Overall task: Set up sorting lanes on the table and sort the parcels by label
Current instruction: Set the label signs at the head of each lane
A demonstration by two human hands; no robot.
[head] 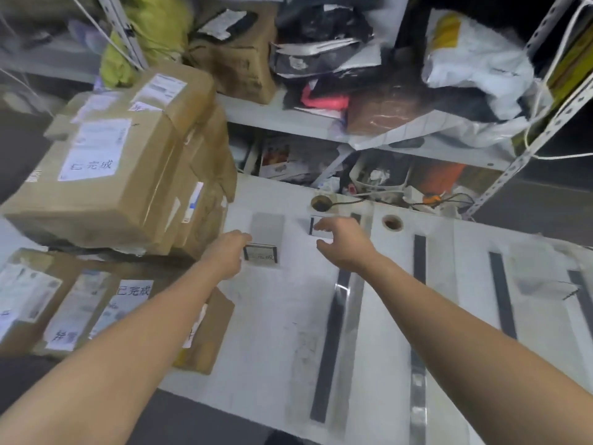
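Observation:
On the white table (272, 316), my left hand (226, 252) grips the left edge of a small black-framed label card (260, 253) that stands in a clear holder. My right hand (341, 244) hovers open just right of it, fingers spread over a second label card (316, 227) near the table's back. Dark tape strips (333, 329) (418, 261) (502, 293) run front to back across the table as lane lines. Taped cardboard parcels with white labels are stacked at the left (106, 175), with flatter labelled parcels (73, 303) in front of them.
Metal shelving (321, 120) behind the table holds bags, boxes and clutter. Two round cable holes (321, 202) (392, 222) sit near the table's back edge, with a power strip and cords (417, 195) behind. The table's front edge runs below my arms.

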